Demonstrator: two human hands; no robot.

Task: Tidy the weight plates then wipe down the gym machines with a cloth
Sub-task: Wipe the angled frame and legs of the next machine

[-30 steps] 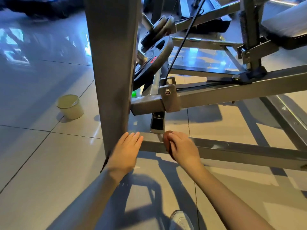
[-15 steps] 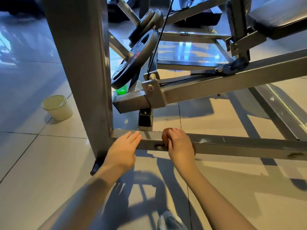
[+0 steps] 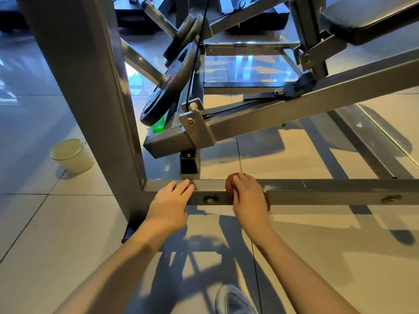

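Note:
A grey gym machine fills the view; its low floor bar (image 3: 317,192) runs left to right in front of me. My right hand (image 3: 249,198) presses a brown cloth (image 3: 229,186) against that bar, the cloth mostly hidden under the fingers. My left hand (image 3: 169,206) rests flat on the bar near the thick upright post (image 3: 90,91), fingers apart and holding nothing. A black weight plate (image 3: 169,87) leans on a peg behind the post, with two smaller plates (image 3: 188,30) on a peg above it.
A pale bucket (image 3: 72,155) stands on the tiled floor left of the post. A green object (image 3: 157,126) sits behind the plate. A slanted grey beam (image 3: 294,109) and a black padded seat (image 3: 367,17) lie above the bar. My shoe (image 3: 233,300) shows below.
The view has shifted so the machine sits further left and lower. My right hand has slid the cloth a little to the right along the floor bar. The left hand stays on the bar.

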